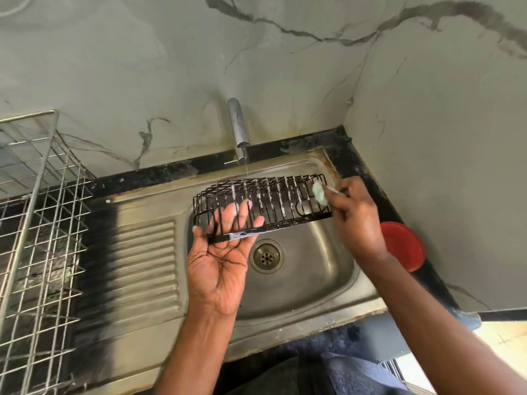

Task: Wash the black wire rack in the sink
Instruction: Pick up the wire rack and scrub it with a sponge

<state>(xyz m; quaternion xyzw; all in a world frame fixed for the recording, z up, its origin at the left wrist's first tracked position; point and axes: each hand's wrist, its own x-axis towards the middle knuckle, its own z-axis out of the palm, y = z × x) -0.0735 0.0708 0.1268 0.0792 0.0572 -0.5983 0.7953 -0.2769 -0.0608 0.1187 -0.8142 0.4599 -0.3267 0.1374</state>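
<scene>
Marble-look grey wall tiles with dark veins behind a black stone surface [159,173] holding a stainless steel sink [313,269] with ribbed drainboard on its left and a round drain [266,256] in the basin. Chrome tap [239,129] on the back wall runs a thin stream onto the black wire rack [268,201], which is held above the basin, tilted, soapy on its wires. Left hand [219,260] palm up under the rack's left end; fingers [242,215] straight and slightly spread, supporting the frame edge from below. Right hand [356,212] at the rack's right end, fingers pinching a pale green scrub pad [319,192] against the wires. Red round lid [403,246] sits on the surface right of the sink, partly behind the right wrist. Silver wire dish rack [37,223] stands at far left.
</scene>
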